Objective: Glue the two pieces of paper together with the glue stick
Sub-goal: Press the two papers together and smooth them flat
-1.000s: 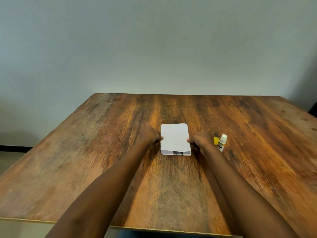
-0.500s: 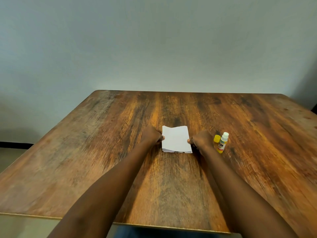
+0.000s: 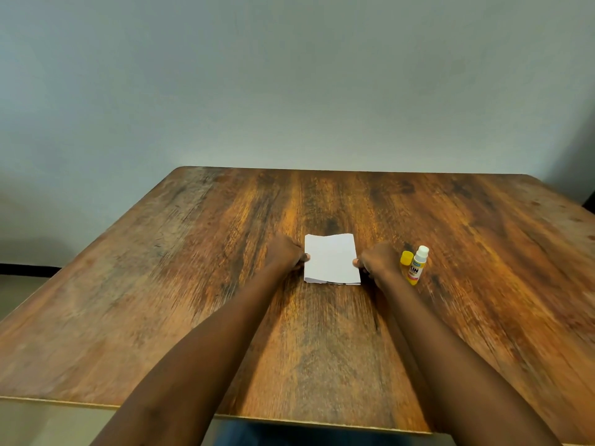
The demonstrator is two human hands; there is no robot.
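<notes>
A white paper (image 3: 331,258) lies flat on the wooden table (image 3: 161,300), on top of a second sheet whose edge shows along the near side. My left hand (image 3: 285,254) pinches the paper's left edge and my right hand (image 3: 376,260) pinches its right edge. An uncapped glue stick (image 3: 417,266) with a white tip and yellow base stands just right of my right hand. Its yellow cap (image 3: 406,259) sits between that hand and the stick.
A plain grey wall (image 3: 289,75) rises behind the table's far edge. The table's near edge (image 3: 289,421) runs across the bottom under my forearms. A dark object shows at the far right edge (image 3: 590,201).
The top sheet has slid toward me over the lower one, so the dark printed strip along the near edge is now covered. Both hands kept their hold on the side edges.
</notes>
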